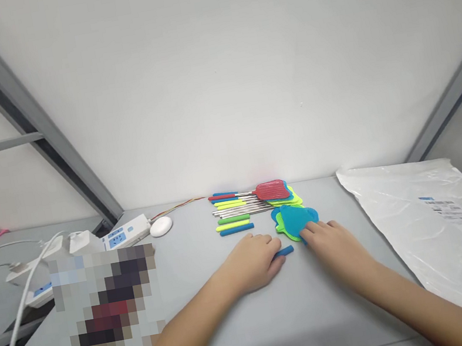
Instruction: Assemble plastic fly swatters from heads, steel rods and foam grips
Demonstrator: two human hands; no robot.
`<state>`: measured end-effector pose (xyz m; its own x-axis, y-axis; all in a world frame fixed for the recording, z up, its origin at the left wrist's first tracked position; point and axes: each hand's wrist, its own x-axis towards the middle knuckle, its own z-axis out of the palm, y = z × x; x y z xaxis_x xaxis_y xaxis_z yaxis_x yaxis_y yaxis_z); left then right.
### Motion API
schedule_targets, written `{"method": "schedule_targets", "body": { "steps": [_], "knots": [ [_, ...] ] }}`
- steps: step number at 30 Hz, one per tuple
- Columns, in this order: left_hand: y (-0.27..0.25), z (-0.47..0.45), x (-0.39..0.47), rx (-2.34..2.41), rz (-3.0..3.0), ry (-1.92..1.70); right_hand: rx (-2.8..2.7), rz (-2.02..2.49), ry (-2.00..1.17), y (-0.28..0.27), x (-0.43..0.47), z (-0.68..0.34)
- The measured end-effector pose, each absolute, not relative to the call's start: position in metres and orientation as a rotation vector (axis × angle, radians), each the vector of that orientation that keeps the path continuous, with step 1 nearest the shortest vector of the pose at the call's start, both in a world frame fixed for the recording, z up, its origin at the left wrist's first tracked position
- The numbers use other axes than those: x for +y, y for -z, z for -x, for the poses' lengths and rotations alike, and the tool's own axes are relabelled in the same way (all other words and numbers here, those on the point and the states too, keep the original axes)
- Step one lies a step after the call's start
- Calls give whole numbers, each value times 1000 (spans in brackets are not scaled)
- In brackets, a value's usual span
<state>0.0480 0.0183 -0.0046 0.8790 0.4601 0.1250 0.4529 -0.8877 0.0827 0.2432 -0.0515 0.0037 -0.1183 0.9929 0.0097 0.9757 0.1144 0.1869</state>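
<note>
My left hand (255,261) is closed around a blue handle (286,251), whose end sticks out past the fingers. Just to its right, my right hand (336,247) curls its fingers at the lower edge of a blue fly swatter head (297,221); the fingertips are partly hidden. Beneath that head lies a bright green swatter head (287,234). Behind both hands, several fly swatters lie in a pile, with a red mesh head (273,190) on top and metal rods (241,209) side by side. A green handle (234,219), a yellow handle (232,226) and another blue handle (236,230) point left.
A large white plastic bag (427,222) with printed labels covers the table's right side. On the left are a white power strip (127,232), a round white object (161,226), cables and a pixelated, unreadable item (111,307). A pale wall (215,80) rises behind the grey table (224,335).
</note>
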Motion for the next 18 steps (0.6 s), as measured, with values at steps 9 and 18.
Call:
{"method": "schedule_targets", "body": {
  "steps": [9,18],
  "knots": [
    [-7,-19,25,925,-2707,-223,2477,-1738,181,-32,1,-222],
    [-6,-15,31,912,-2685,-239,2424,-1824,-138,-12,84,-213]
  ]
}}
